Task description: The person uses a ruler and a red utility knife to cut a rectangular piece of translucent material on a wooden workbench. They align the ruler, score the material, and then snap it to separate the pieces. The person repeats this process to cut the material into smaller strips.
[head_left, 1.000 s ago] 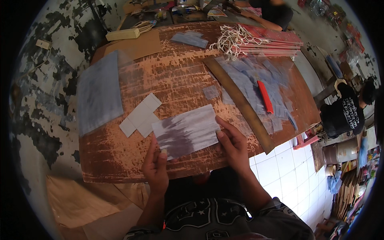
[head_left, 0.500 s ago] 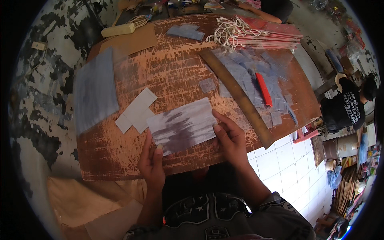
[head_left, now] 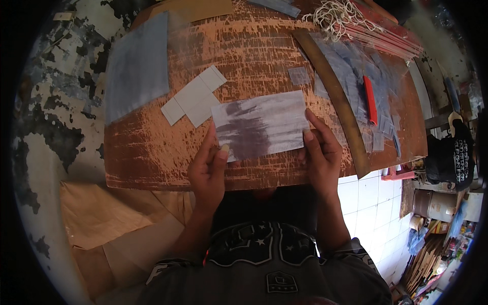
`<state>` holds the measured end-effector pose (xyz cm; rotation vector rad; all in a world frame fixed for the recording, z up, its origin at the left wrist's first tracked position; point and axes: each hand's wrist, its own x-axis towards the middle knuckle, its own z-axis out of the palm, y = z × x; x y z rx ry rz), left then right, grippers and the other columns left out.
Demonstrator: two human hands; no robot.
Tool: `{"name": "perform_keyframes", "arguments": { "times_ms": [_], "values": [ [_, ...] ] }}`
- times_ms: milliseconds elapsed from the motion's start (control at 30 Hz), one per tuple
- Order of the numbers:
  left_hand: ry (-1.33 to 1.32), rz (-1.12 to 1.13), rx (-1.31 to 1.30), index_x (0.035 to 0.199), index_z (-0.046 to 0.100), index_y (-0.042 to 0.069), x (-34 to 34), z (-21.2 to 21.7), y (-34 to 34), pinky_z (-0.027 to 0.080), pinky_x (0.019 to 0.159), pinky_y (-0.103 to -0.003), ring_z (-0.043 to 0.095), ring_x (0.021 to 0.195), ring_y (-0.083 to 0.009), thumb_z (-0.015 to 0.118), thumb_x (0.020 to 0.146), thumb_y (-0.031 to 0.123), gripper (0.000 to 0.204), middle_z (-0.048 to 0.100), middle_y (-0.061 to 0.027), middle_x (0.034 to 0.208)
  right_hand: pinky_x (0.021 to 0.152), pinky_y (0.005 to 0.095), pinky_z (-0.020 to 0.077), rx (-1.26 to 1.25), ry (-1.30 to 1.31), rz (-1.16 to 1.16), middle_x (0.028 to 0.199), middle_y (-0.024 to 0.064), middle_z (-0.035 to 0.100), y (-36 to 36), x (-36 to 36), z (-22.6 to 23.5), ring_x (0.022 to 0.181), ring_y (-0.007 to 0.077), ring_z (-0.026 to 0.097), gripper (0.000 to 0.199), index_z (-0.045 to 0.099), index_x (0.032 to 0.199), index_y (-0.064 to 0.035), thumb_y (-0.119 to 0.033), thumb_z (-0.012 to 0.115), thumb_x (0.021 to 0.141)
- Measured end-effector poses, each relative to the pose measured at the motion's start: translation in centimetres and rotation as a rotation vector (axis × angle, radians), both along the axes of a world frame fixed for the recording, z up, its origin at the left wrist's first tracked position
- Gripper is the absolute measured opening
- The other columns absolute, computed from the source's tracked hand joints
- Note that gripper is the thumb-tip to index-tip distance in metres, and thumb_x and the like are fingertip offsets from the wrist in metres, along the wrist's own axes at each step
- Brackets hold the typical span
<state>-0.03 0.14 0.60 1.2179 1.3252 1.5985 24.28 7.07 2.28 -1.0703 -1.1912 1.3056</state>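
Note:
Above the near part of the worn brown table, I hold a thin rectangular pale grey sheet with darker streaks across its left half. My left hand pinches its lower left corner between thumb and fingers. At the sheet's right edge, my right hand grips it the same way, thumb on top. Just behind the sheet's upper left corner lies a flat white card piece with fine lines and a stepped outline. Right of my right hand, a long brown strip like a ruler lies slanted.
A larger grey-blue sheet covers the table's left end. Beyond the strip are many loose clear plastic pieces and a red cutter-like tool. White cords top a red bundle at the back right. A person sits at far right.
The whole view has shifted, so the table sits higher in it. The sheet in my hands has turned slightly and is now more level. Both hands keep their hold.

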Motion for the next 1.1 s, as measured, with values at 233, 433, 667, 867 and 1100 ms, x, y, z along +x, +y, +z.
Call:
{"name": "perform_keyframes", "arguments": {
  "times_ms": [233, 433, 667, 867, 1100],
  "values": [
    [-0.014, -0.018, 0.023, 0.166, 0.044, -0.005, 0.0, 0.7, 0.2, 0.056, 0.101, -0.028, 0.069, 0.118, -0.0137, 0.059, 0.114, 0.005, 0.055, 0.073, -0.0176, 0.141, 0.066, 0.0211, 0.0504, -0.04, -0.035, -0.017, 0.097, 0.0009, 0.071, -0.1, -0.4, 0.6, 0.072, 0.0059, 0.061, 0.046, 0.059, 0.16, -0.0055, -0.013, 0.063, 0.115],
    [-0.026, -0.038, 0.024, 0.166, 0.044, -0.005, -0.4, -0.4, 0.1, 0.062, 0.086, -0.027, 0.07, 0.103, -0.0088, 0.062, 0.114, 0.006, 0.057, 0.078, -0.0134, 0.126, 0.067, 0.0216, 0.0502, 0.006, -0.071, -0.026, 0.099, 0.0025, 0.073, 0.1, -0.2, 0.2, 0.072, 0.0064, 0.062, 0.045, 0.059, 0.16, -0.0059, -0.011, 0.062, 0.115],
    [-0.091, -0.001, 0.033, 0.165, 0.046, -0.003, 0.2, -0.1, 0.2, 0.065, 0.089, -0.028, 0.07, 0.102, -0.0081, 0.062, 0.114, 0.008, 0.054, 0.076, -0.0086, 0.123, 0.068, 0.0224, 0.0496, 0.041, -0.129, -0.016, 0.094, 0.0004, 0.068, 0.1, 0.0, 0.0, 0.074, 0.0067, 0.062, 0.045, 0.058, 0.16, -0.0054, -0.01, 0.061, 0.115],
    [-0.126, -0.049, 0.016, 0.164, 0.047, -0.003, -0.3, -0.8, 0.2, 0.068, 0.092, -0.031, 0.071, 0.113, -0.0126, 0.062, 0.114, 0.006, 0.053, 0.063, -0.0166, 0.156, 0.067, 0.0219, 0.0483, 0.013, -0.094, -0.056, 0.097, 0.0011, 0.068, -0.1, -0.7, 0.4, 0.073, 0.0063, 0.06, 0.045, 0.059, 0.16, -0.0065, -0.008, 0.061, 0.114],
    [-0.126, -0.042, 0.032, 0.165, 0.047, -0.003, 0.0, -0.6, 0.1, 0.067, 0.092, -0.031, 0.072, 0.111, -0.0132, 0.062, 0.114, 0.006, 0.054, 0.062, -0.0191, 0.157, 0.064, 0.021, 0.0448, 0.074, -0.159, -0.062, 0.091, -0.0005, 0.066, -0.1, -0.5, 0.2, 0.071, 0.0045, 0.058, 0.045, 0.059, 0.159, -0.0056, -0.009, 0.059, 0.115]
  ]
}}
